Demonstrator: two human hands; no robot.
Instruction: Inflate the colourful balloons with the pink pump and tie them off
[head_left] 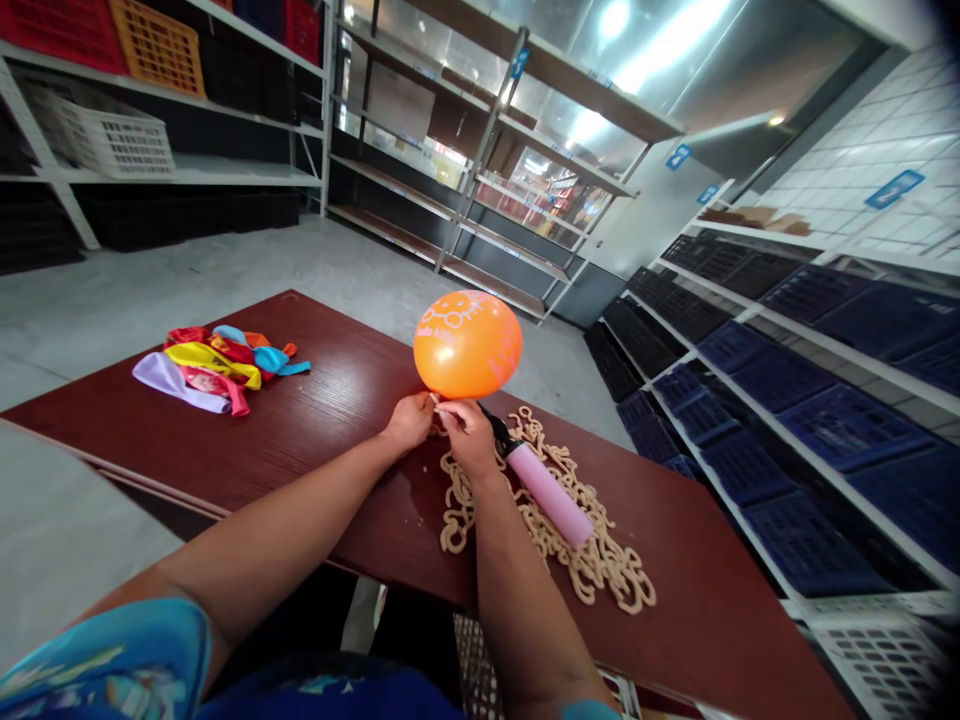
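Note:
An inflated orange balloon [468, 345] with pale printed figures stands above the table, its neck pointing down. My left hand [411, 420] pinches the neck from the left, and my right hand [469, 432] grips it from the right, fingertips meeting. Just right of my right hand lies a pump with a pink barrel [551, 495] and a black end. It rests on a spread of beige curled pieces [622, 575]. Flat balloons [214, 365] in red, yellow, blue, orange and lilac are piled on the table's left part.
The dark red table [330, 390] stretches left and right in front of me. Metal shelves [450, 215] stand beyond it. Shelves with dark blue crates [840, 410] run along the right. A white basket [112, 135] sits on the left shelving.

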